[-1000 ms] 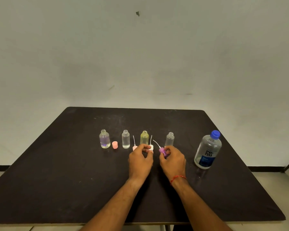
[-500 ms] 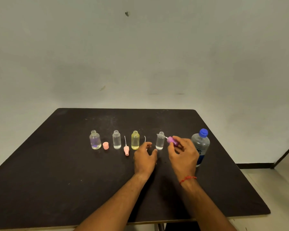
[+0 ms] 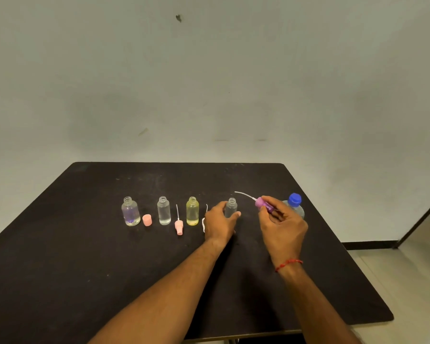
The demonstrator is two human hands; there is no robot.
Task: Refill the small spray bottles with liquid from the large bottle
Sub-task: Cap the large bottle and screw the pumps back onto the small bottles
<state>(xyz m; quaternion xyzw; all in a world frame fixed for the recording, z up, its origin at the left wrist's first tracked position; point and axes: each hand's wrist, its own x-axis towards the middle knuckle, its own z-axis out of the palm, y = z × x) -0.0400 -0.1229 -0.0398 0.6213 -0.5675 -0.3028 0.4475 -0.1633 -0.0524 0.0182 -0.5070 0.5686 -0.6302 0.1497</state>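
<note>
Several small uncapped spray bottles stand in a row on the black table (image 3: 85,269): a purple-tinted bottle (image 3: 130,211), a clear bottle (image 3: 163,211), a yellow bottle (image 3: 192,211) and a rightmost clear bottle (image 3: 231,208). My left hand (image 3: 219,223) grips the rightmost clear bottle on the table. My right hand (image 3: 281,223) pinches a purple spray head (image 3: 263,203) in the air, its thin white tube pointing left above that bottle's neck. The large bottle with a blue cap (image 3: 294,203) stands behind my right hand, mostly hidden.
A pink cap (image 3: 147,220) stands between the first two bottles. A pink spray head (image 3: 178,225) lies next to the yellow bottle, and a white spray head (image 3: 204,223) shows at my left hand's edge. The table's right edge borders open floor.
My right hand lifted the purple spray head from the table up and to the right of the rightmost bottle. My left hand moved off the white spray head and took hold of that bottle.
</note>
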